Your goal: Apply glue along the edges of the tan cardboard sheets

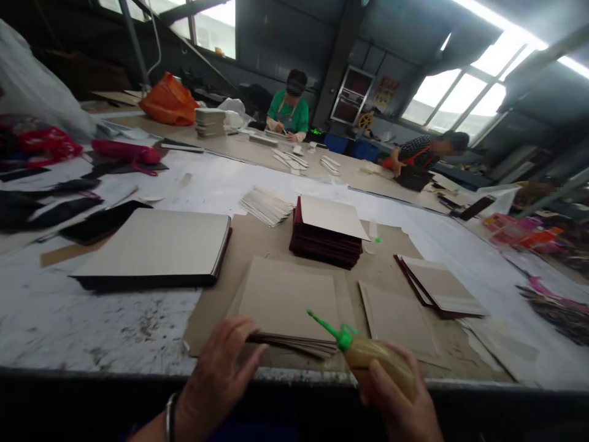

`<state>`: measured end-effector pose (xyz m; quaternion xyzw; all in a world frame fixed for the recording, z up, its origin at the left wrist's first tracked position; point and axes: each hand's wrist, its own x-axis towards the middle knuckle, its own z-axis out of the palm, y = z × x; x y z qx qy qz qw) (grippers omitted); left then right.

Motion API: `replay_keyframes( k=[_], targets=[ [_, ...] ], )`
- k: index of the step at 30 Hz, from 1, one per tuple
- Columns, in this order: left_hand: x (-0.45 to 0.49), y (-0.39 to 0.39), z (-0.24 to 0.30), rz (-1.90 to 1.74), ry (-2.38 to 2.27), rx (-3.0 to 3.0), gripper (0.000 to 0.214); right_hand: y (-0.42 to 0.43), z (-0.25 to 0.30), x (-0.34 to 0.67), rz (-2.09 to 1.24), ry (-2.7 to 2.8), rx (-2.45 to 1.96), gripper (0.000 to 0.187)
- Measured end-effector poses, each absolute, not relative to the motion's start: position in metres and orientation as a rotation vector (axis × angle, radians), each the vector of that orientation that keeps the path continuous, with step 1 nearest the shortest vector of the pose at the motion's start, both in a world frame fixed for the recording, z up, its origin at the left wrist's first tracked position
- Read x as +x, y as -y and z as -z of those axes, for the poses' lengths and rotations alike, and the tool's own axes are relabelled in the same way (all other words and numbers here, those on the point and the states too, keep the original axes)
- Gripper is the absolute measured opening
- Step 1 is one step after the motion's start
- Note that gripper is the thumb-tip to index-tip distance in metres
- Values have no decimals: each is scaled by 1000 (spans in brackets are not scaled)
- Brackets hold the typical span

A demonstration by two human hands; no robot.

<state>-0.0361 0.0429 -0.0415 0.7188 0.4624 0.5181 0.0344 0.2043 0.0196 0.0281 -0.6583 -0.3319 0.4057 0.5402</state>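
Right hand (402,393) closed around a squeeze bottle (384,362), which tilts so that its nozzle (324,324) points away and leftward over a low stack of boards (289,294). Left hand (221,359) open, thumb apart from the fingers, at the stack's near left corner; whether it presses the boards cannot be told. The bottle is dull yellow-brown, with a bright green tip; the boards are plain, flat and tan, their near edges slightly fanned. Beneath lies a brown sheet (207,328) on a white, stained table (138,325). A maroon-edged stack (326,245) stands beyond. Two people (299,113) sit farther off, near bright windows (442,95).
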Motion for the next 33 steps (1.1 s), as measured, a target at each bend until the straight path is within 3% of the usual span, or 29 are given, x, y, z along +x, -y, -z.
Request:
replay_keyframes(
  k=[5, 12, 33],
  targets=[
    [-79, -58, 73, -1359, -1563, 2429, 26, -87, -33, 148, -874, 1293, -1639, 54],
    [-77, -67, 81, -1493, -1481, 2305, 21, -143, -23, 129, -644, 1687, -1614, 46],
    [-80, -66, 79, -1549, -1469, 2151, 21, -146, -37, 120, -598, 1849, -1727, 43]
  ],
)
